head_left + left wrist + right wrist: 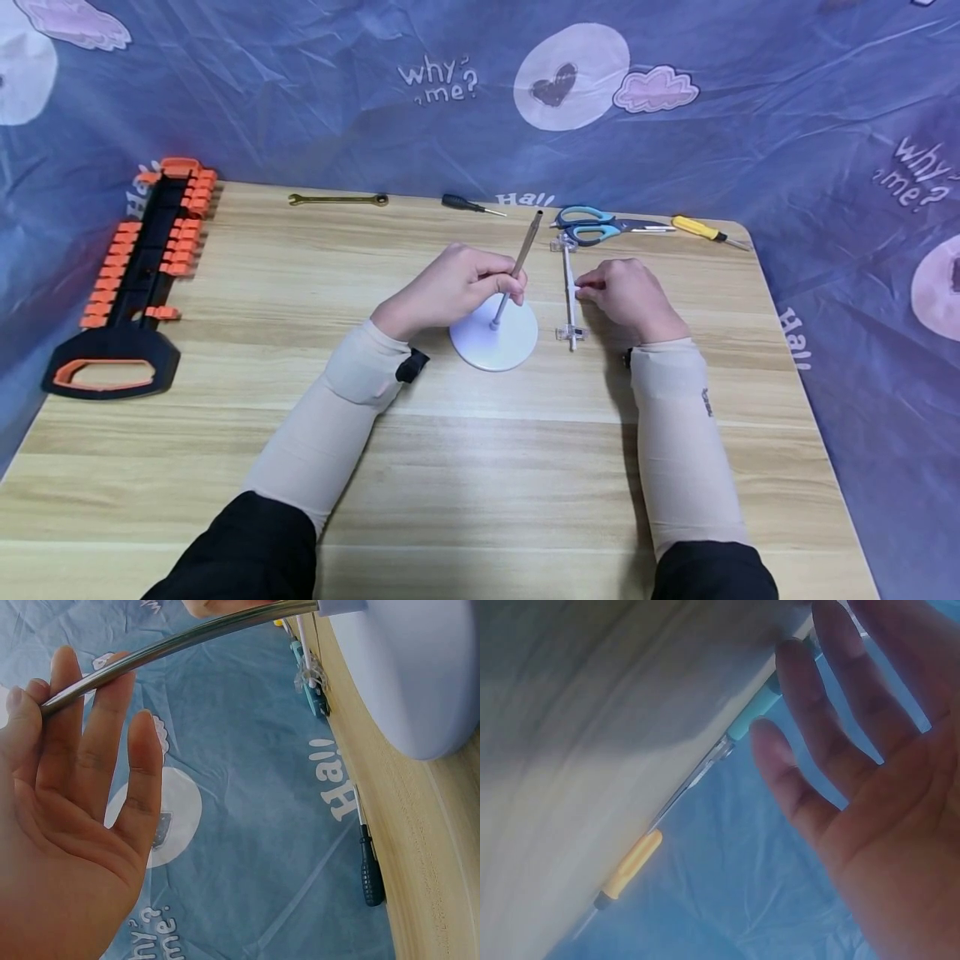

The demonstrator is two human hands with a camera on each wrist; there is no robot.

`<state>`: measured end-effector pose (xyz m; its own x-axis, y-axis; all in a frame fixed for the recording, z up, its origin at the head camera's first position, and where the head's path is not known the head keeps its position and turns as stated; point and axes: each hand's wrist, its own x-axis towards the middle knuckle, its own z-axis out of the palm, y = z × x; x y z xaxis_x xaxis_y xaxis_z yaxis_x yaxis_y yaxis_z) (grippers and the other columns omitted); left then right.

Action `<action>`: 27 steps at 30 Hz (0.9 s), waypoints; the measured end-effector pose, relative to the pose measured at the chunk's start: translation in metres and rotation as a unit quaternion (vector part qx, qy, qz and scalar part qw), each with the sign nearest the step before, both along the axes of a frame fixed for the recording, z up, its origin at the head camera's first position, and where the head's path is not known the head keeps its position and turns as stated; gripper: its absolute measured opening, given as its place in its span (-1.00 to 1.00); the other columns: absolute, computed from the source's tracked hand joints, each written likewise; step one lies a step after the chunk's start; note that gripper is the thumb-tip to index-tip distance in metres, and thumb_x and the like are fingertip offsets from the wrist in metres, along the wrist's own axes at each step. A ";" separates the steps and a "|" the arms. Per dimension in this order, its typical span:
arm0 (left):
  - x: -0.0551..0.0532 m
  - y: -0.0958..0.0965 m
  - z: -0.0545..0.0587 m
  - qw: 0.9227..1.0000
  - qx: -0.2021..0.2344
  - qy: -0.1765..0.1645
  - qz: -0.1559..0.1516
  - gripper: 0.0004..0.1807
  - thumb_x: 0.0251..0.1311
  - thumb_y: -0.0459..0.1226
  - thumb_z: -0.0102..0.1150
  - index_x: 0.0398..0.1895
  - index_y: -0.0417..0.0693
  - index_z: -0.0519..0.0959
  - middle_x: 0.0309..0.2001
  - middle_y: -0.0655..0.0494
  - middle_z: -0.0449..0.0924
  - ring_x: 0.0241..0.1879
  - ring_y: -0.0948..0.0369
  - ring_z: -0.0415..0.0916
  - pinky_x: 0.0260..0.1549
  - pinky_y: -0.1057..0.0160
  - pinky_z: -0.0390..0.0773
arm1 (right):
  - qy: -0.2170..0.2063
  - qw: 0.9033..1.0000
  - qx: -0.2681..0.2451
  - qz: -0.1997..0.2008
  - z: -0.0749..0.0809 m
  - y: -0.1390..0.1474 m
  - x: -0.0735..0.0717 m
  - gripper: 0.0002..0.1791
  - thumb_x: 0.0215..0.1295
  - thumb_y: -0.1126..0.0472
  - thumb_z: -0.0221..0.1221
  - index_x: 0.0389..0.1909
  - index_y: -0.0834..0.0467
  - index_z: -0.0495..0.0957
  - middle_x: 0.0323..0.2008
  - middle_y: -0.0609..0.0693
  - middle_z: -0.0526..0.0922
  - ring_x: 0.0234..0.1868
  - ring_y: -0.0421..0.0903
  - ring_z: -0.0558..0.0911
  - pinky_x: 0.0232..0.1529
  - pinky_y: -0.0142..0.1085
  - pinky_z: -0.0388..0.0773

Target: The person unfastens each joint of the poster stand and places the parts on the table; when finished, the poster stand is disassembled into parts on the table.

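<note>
In the head view a round white base (495, 354) lies flat on the table, a slim metal tube (528, 242) rising from it at a tilt. My left hand (457, 287) pinches this tube between thumb and fingers; the left wrist view shows the metal tube (187, 641) between them, other fingers extended. To the right lies a thin white rod (567, 271) with a clear plastic clip (570, 333) near its close end and another clip (562, 242) at the far end. My right hand (626, 292) pinches the rod's middle with its fingertips; that contact is partly hidden.
Along the back edge lie a wrench (337, 200), a black screwdriver (468, 204), blue-handled scissors (592, 225) and a yellow screwdriver (708, 229). A black rack with orange clips (142, 267) lies at the left. A patterned blue cloth (315, 92) hangs behind the table.
</note>
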<state>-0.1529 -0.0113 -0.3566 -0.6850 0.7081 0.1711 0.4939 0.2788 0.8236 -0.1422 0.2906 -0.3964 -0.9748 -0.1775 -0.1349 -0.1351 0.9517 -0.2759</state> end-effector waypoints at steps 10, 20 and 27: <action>0.000 0.000 0.000 1.000 0.001 0.000 -0.001 -0.77 0.53 -0.17 0.22 -0.31 0.10 0.79 -0.19 0.24 0.80 -0.04 0.33 0.69 0.11 0.24 0.57 | -0.003 1.000 -0.004 0.000 0.000 0.003 -0.001 -0.80 0.44 0.17 0.37 -0.01 0.10 0.83 0.05 0.15 0.80 0.09 0.21 0.74 0.21 0.18 0.57; 0.000 0.001 0.001 1.000 0.002 0.000 -0.004 -0.76 0.54 -0.17 0.20 -0.30 0.11 0.79 -0.18 0.25 0.80 -0.05 0.35 0.68 0.12 0.24 0.57 | 0.013 1.000 0.004 0.008 0.001 0.000 0.000 -0.81 0.42 0.18 0.39 -0.04 0.12 0.84 -0.01 0.17 0.82 0.04 0.21 0.75 0.15 0.16 0.60; 0.000 -0.001 0.000 1.000 0.003 -0.002 -0.006 -0.77 0.54 -0.18 0.21 -0.31 0.10 0.79 -0.19 0.25 0.80 -0.07 0.35 0.68 0.10 0.24 0.57 | 0.011 1.000 -0.001 0.003 -0.001 -0.001 -0.001 -0.82 0.42 0.19 0.39 -0.05 0.14 0.84 -0.01 0.16 0.82 0.05 0.21 0.76 0.15 0.15 0.61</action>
